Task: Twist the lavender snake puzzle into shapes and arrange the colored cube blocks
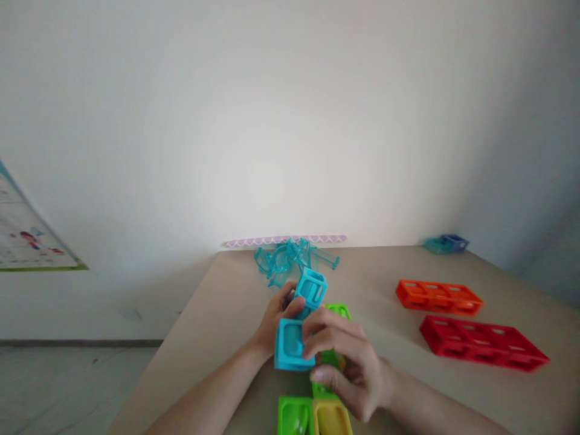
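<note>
two blue blocks [286,345] are in the near middle; the left hand [272,321] pinches the far one. the right hand [365,362] is half open, thumb apart, its bent fingers at the near one. one orange bar [438,298] and one red bar [483,343] lie at right.

A tilted light-blue block [312,288] is held just beyond a nearer blue block [289,345] (its face recessed).

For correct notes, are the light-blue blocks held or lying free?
Held: the left hand grips the light-blue blocks, its thumb and fingers against them.
</note>
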Demonstrator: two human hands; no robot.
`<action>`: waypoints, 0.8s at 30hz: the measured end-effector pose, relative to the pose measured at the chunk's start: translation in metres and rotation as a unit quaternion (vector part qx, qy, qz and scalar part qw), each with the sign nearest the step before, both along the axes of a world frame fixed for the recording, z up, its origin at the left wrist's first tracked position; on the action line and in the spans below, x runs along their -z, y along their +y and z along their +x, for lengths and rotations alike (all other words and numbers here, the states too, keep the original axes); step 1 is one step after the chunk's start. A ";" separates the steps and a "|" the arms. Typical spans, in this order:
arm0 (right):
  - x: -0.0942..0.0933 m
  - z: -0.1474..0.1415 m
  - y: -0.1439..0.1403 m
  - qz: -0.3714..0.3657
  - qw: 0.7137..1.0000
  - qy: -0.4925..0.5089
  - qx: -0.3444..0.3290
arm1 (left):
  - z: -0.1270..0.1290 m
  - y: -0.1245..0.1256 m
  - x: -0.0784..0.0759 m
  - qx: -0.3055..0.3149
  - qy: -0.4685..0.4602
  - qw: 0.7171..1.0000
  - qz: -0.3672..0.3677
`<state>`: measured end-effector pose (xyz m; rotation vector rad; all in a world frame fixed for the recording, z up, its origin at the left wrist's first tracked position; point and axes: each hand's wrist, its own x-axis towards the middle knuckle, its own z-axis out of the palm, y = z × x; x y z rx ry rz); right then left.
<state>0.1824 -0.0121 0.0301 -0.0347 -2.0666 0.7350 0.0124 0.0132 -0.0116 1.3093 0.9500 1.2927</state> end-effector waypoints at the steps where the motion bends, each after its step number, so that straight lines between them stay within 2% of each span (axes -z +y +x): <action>1: 0.001 0.003 0.002 -0.021 0.998 0.043 0.033 | 0.000 0.000 -0.001 -0.011 -0.003 1.000 0.007; 3: 0.001 0.009 0.009 -0.088 0.982 0.138 0.093 | 0.001 0.000 -0.001 -0.023 -0.009 1.000 0.019; 5: 0.001 0.012 0.021 -0.180 0.946 0.233 0.136 | 0.001 -0.001 -0.001 -0.006 -0.015 1.000 0.018; 7: 0.001 0.013 0.033 -0.249 0.910 0.290 0.158 | 0.000 -0.001 0.000 0.019 -0.018 0.999 0.018; 8: 0.001 0.013 0.037 -0.265 0.902 0.299 0.162 | 0.000 -0.002 0.001 0.027 -0.013 0.999 0.025; 13: 0.003 0.014 0.044 -0.238 0.919 0.269 0.161 | 0.000 -0.001 0.002 0.043 0.030 0.996 0.071; 20: 0.011 0.009 0.037 -0.168 0.935 0.209 0.233 | -0.002 -0.002 0.002 0.051 0.056 0.993 0.094; 24: 0.018 0.004 0.036 -0.168 0.934 0.178 0.259 | -0.002 -0.002 0.002 0.053 0.052 0.993 0.088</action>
